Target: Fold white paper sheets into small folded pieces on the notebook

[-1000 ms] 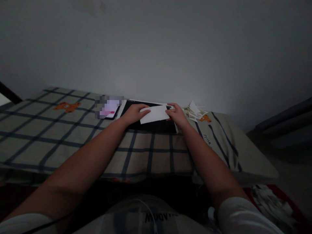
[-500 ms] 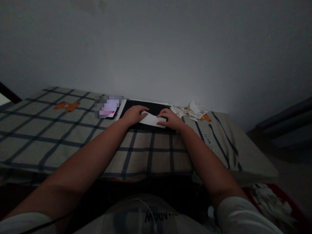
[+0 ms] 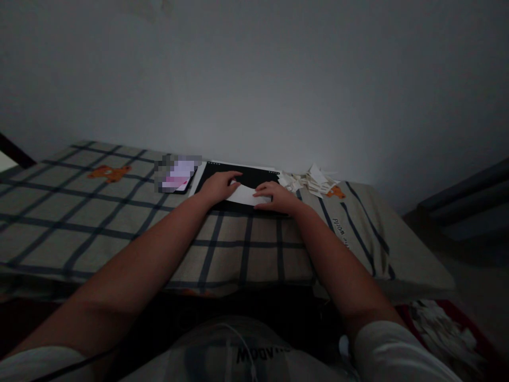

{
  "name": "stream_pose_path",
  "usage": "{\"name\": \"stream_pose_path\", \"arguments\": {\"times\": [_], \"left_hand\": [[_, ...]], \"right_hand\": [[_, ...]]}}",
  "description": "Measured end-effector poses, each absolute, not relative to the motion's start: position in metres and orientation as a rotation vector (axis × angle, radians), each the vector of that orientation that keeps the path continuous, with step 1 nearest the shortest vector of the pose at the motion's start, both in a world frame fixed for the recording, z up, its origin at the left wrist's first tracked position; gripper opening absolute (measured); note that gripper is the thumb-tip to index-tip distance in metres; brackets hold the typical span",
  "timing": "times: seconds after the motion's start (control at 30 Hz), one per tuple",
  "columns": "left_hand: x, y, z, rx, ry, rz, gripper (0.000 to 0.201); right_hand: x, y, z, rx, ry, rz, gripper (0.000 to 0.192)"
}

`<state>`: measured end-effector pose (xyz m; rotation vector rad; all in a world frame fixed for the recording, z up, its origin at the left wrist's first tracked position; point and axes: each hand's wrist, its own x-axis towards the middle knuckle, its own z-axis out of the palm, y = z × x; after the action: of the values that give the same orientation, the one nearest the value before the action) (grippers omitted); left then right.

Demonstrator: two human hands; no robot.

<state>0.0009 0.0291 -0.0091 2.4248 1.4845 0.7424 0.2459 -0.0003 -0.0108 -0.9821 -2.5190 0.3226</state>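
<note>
A white strip of paper [image 3: 244, 195] lies over a black board or notebook cover [image 3: 246, 174] with small holes near its far edge. My left hand [image 3: 219, 188] has the strip's left end between thumb and fingers. At the other end, my right hand [image 3: 278, 196] holds the paper, its thumb and fingertips resting on the white surface. White sheets show from under the black cover at its left and far edges. Right beside it sits a pile of folded white paper pieces [image 3: 316, 181].
Left of the black cover lies a phone or tablet [image 3: 178, 176] with a lit, partly blurred screen. A checked cloth [image 3: 246, 252] covers the table, which stands against a grey wall [image 3: 254, 79]. Down at the right, a red container [image 3: 477, 323] holds more paper pieces.
My right hand has shifted slightly down and to the left along the paper strip. My left hand has barely moved.
</note>
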Motion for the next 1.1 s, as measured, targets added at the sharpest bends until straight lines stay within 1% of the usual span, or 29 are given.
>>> {"name": "stream_pose_path", "arguments": {"times": [0.1, 0.33, 0.4, 0.53, 0.67, 0.83, 0.97, 1.1], "left_hand": [[0.001, 0.028, -0.009, 2.429, 1.480, 0.767, 0.044], [0.002, 0.027, -0.007, 2.415, 1.447, 0.794, 0.041], [0.001, 0.028, -0.007, 2.395, 1.450, 0.795, 0.041], [0.000, 0.029, -0.007, 2.292, 1.388, 0.881, 0.043], [0.001, 0.027, -0.004, 2.144, 1.256, 0.975, 0.054], [0.002, 0.026, -0.006, 2.046, 1.086, 1.003, 0.063], [0.002, 0.033, -0.011, 2.013, 1.021, 1.034, 0.062], [-0.001, 0.040, -0.015, 1.967, 0.977, 1.010, 0.066]], "right_hand": [[0.246, -0.001, -0.011, -0.997, -2.538, 0.329, 0.037], [0.246, 0.001, -0.013, -1.015, -2.494, 0.306, 0.019], [0.245, 0.000, -0.011, -1.029, -2.475, 0.308, 0.017], [0.244, -0.002, -0.004, -1.131, -2.412, 0.281, 0.022], [0.244, -0.003, 0.001, -1.280, -2.286, 0.219, 0.021], [0.247, -0.002, -0.001, -1.335, -2.090, 0.151, 0.023], [0.249, 0.001, -0.003, -1.319, -2.013, 0.189, 0.022], [0.251, 0.005, -0.005, -1.356, -1.822, 0.267, 0.022]]}}
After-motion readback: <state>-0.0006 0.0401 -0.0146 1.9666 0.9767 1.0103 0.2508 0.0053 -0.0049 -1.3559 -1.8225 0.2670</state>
